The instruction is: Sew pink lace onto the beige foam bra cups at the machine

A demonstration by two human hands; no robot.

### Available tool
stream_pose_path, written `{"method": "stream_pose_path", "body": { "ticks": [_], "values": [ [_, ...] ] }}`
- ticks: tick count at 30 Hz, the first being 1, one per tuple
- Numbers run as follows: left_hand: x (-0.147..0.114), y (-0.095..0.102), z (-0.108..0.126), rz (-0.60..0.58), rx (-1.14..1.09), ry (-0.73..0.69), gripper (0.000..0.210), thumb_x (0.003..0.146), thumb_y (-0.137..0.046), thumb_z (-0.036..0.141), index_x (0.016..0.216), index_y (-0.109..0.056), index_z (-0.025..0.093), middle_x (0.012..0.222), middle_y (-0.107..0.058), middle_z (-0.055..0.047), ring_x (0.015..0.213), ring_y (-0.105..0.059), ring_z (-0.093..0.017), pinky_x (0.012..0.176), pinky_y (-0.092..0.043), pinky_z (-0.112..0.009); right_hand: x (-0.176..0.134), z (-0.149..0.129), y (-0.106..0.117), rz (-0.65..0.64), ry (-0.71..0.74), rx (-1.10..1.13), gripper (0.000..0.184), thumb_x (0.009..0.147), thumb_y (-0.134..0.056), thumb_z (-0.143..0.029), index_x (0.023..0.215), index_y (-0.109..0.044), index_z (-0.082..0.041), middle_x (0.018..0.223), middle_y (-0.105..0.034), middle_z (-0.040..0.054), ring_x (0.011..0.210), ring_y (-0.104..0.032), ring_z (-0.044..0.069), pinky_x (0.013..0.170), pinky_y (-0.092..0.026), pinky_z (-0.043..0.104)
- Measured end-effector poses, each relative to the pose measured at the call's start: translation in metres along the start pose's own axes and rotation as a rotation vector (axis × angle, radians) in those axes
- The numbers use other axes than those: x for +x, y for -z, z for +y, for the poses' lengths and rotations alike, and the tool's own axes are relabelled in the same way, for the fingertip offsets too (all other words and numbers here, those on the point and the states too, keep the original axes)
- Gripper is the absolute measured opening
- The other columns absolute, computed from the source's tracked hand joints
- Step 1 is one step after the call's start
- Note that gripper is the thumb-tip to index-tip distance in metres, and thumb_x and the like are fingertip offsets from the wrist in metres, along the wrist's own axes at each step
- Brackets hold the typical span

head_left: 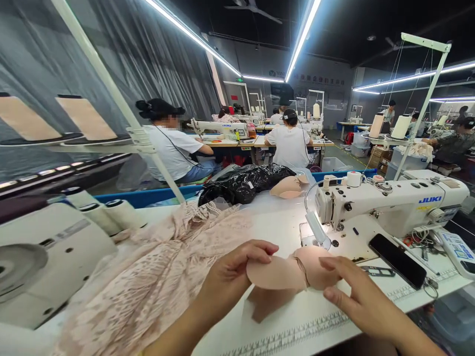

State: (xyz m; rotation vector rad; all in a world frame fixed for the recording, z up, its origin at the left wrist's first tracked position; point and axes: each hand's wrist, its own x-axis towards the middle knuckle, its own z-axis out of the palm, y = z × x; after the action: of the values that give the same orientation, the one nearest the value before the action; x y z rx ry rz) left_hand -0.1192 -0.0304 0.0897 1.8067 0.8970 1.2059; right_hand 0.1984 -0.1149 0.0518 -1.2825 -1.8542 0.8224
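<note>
A pair of beige bra cups (276,273) is held just above the white table in front of the sewing machine (386,198), their inner edges meeting in the middle. My left hand (233,267) is closed on the outer edge of the left cup, pinching it between thumb and fingers. At the right cup (313,264), my right hand (356,291) has its fingertips on the outer side and its thumb by the lower edge. The machine's needle area lies right behind the cups, lit by a small lamp (317,230).
Pink lace fabric (156,262) is heaped on the left. More cups (287,188) lie behind, beside a black plastic bag (248,183). A phone (398,259) and thread snips (378,271) rest at right. A measuring tape (289,336) runs along the front edge. Co-workers sit ahead.
</note>
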Motion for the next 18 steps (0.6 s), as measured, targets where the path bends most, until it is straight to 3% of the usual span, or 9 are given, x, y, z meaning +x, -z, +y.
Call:
{"method": "stream_pose_path", "body": {
  "ticks": [3, 5, 7, 9, 11, 15, 18],
  "values": [
    [-0.008, -0.019, 0.004, -0.150, -0.127, 0.011, 0.019, 0.090, -0.083, 0.041, 0.077, -0.083, 0.027, 0.116, -0.081, -0.012, 0.112, -0.075, -0.032, 0.092, -0.063, -0.039, 0.002, -0.018, -0.026, -0.178, -0.077, 0.503, 0.067, 0.098, -0.073, -0.061, 0.156, -0.053, -0.033, 0.138, -0.071, 0.0098, 0.124, -0.066, 0.029, 0.105, -0.051, 0.045],
    [-0.013, -0.032, 0.007, -0.159, -0.210, 0.103, 0.018, 0.086, -0.088, 0.044, 0.080, -0.085, 0.027, 0.124, -0.079, -0.013, 0.114, -0.074, -0.033, 0.091, -0.063, -0.038, 0.005, -0.022, -0.046, -0.152, -0.161, 0.816, 0.068, 0.087, -0.084, -0.064, 0.141, -0.062, -0.029, 0.121, -0.076, 0.0069, 0.111, -0.069, 0.026, 0.096, -0.053, 0.039],
    [-0.020, -0.041, 0.009, -0.071, -0.307, 0.258, 0.027, 0.087, -0.086, 0.051, 0.100, -0.086, 0.028, 0.125, -0.078, -0.014, 0.111, -0.075, -0.032, 0.089, -0.064, -0.039, 0.008, -0.025, -0.062, -0.028, -0.213, 0.981, 0.058, 0.079, -0.092, -0.062, 0.118, -0.068, -0.025, 0.106, -0.077, 0.0041, 0.102, -0.069, 0.023, 0.092, -0.053, 0.035],
    [-0.030, -0.045, 0.009, 0.017, -0.394, 0.412, 0.048, 0.091, -0.078, 0.061, 0.122, -0.080, 0.025, 0.119, -0.079, -0.016, 0.107, -0.076, -0.033, 0.089, -0.064, -0.043, 0.008, -0.027, -0.072, 0.116, -0.228, 1.009, 0.052, 0.077, -0.094, -0.060, 0.103, -0.068, -0.024, 0.099, -0.076, 0.0030, 0.096, -0.068, 0.022, 0.090, -0.053, 0.034],
    [-0.041, -0.042, 0.004, 0.090, -0.355, 0.470, 0.061, 0.092, -0.072, 0.069, 0.128, -0.076, 0.021, 0.113, -0.080, -0.016, 0.106, -0.075, -0.034, 0.094, -0.063, -0.046, 0.006, -0.028, -0.076, 0.228, -0.233, 0.999, 0.050, 0.078, -0.092, -0.062, 0.101, -0.068, -0.025, 0.101, -0.076, 0.0036, 0.097, -0.066, 0.023, 0.091, -0.053, 0.035],
    [-0.061, -0.018, -0.017, 0.283, 0.156, 0.360, 0.065, 0.082, -0.078, 0.072, 0.128, -0.074, 0.027, 0.131, -0.076, -0.013, 0.123, -0.067, -0.039, 0.107, -0.055, -0.050, 0.000, -0.023, -0.075, 0.256, -0.254, 0.950, 0.042, 0.087, -0.083, -0.064, 0.102, -0.072, -0.027, 0.106, -0.074, 0.0053, 0.105, -0.063, 0.027, 0.098, -0.051, 0.039],
    [-0.068, -0.007, -0.032, 0.175, 0.332, 0.438, 0.079, 0.080, -0.076, 0.074, 0.142, -0.066, 0.027, 0.153, -0.066, -0.015, 0.138, -0.060, -0.044, 0.119, -0.045, -0.057, -0.001, -0.015, -0.077, 0.237, -0.306, 0.913, 0.042, 0.087, -0.081, -0.064, 0.103, -0.072, -0.027, 0.104, -0.071, 0.0062, 0.107, -0.062, 0.029, 0.097, -0.052, 0.041]
  ]
}}
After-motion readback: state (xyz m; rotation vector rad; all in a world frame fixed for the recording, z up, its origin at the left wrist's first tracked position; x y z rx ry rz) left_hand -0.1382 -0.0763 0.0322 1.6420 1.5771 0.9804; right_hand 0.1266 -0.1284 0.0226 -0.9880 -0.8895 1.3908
